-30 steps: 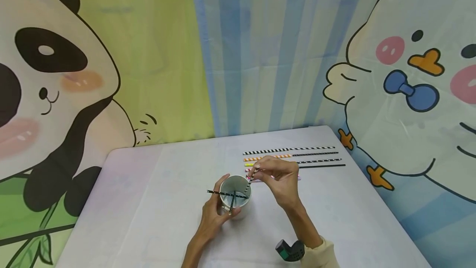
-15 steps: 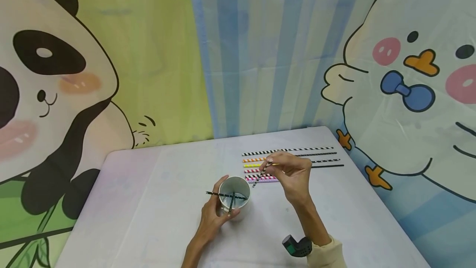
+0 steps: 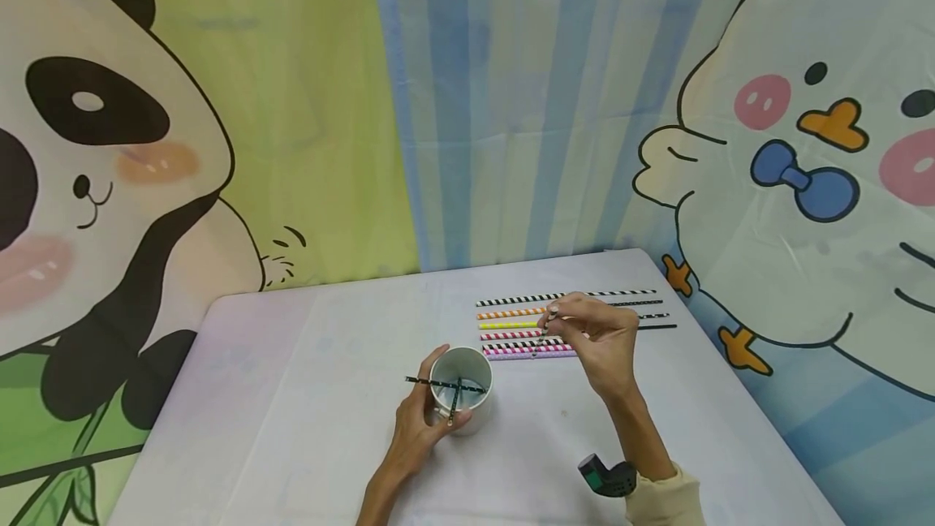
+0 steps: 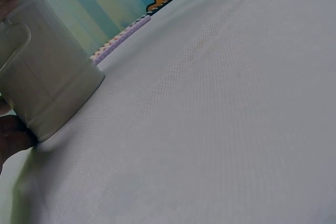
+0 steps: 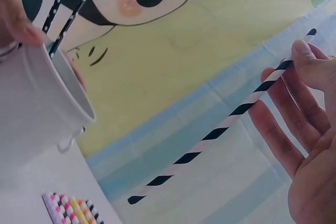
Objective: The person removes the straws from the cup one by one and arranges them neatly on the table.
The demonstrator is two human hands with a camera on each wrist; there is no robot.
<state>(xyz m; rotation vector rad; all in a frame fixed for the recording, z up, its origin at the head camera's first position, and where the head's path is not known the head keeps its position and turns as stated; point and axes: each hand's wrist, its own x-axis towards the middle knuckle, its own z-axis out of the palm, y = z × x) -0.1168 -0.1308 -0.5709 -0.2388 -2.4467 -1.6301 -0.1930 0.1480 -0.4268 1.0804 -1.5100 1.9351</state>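
Note:
My left hand (image 3: pixel 419 426) grips a white mug (image 3: pixel 478 419) on the table, its fingers and thumb around the mug's side. Two black straws with white dots (image 5: pixel 59 3) stand in the mug, leaning across its rim. To the right, my right hand (image 3: pixel 605 343) pinches a black-and-white striped paper straw (image 5: pixel 214 133) near its upper end between thumb and fingers. This straw slants down and overlaps the row of straws in the head view. The mug wall and its handle (image 4: pixel 21 38) show close up in the left wrist view.
Several straws lie in parallel rows on the white table (image 3: pixel 307 404) behind the mug, among them a yellow straw (image 3: pixel 507 325), an orange striped straw (image 3: pixel 504 315) and a purple straw (image 3: pixel 511 358). Printed curtains (image 3: pixel 497 104) hang behind the table.
My right hand has lifted the striped straw out of the mug and moved right with it, over the rows of straws. The left hand and mug have stayed in place.

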